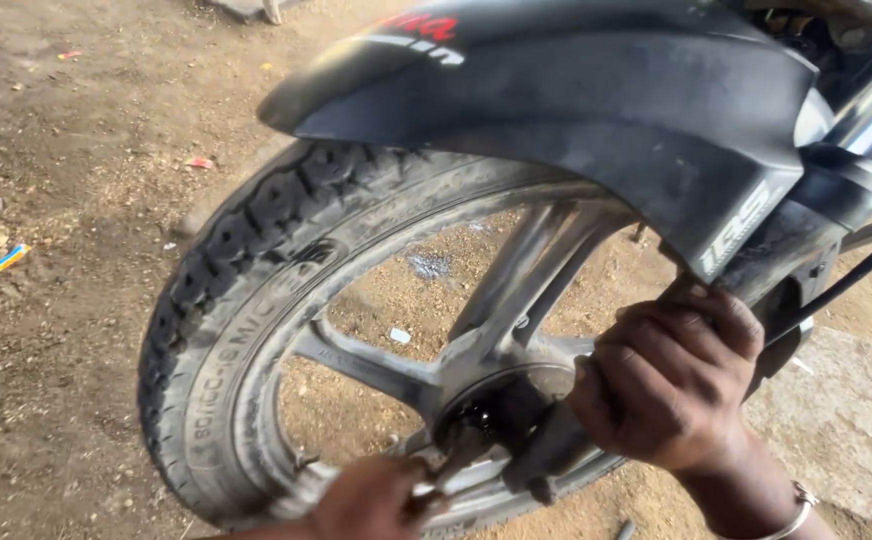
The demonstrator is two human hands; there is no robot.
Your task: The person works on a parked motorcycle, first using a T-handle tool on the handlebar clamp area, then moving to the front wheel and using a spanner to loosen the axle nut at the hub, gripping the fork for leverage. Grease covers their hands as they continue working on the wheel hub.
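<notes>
From the head camera I look down on the front wheel (256, 330) of a motorbike, standing on bare dirt ground (66, 300). The black mudguard (576, 100) arches over the knobbly tyre (216, 260), and the grey spokes run in to the hub (491, 405) near the bottom middle of the frame.

My right hand (671, 375) is wrapped in a full fist around the lower fork leg (756, 260), just beside the hub. I judge that hold is there to steady the fork and keep the wheel from swinging while the other hand works at the axle. A metal bangle (801, 505) sits on that wrist.

My left hand (371, 500) comes up from the bottom edge, fingers closed on a small dark tool (446, 470) whose tip points up into the hub centre. The tool is mostly hidden by the hand and the dark axle area, so I cannot tell what kind it is, nor whether its end is actually seated on a nut or only touching it. The low angle of the hand suits pushing or turning at the axle from below.

A black cable (856, 275) runs down past the fork on the right. Bits of litter (6, 258) lie well apart on the dirt at the left, and a pale stone slab (846, 420) lies behind my right wrist.
</notes>
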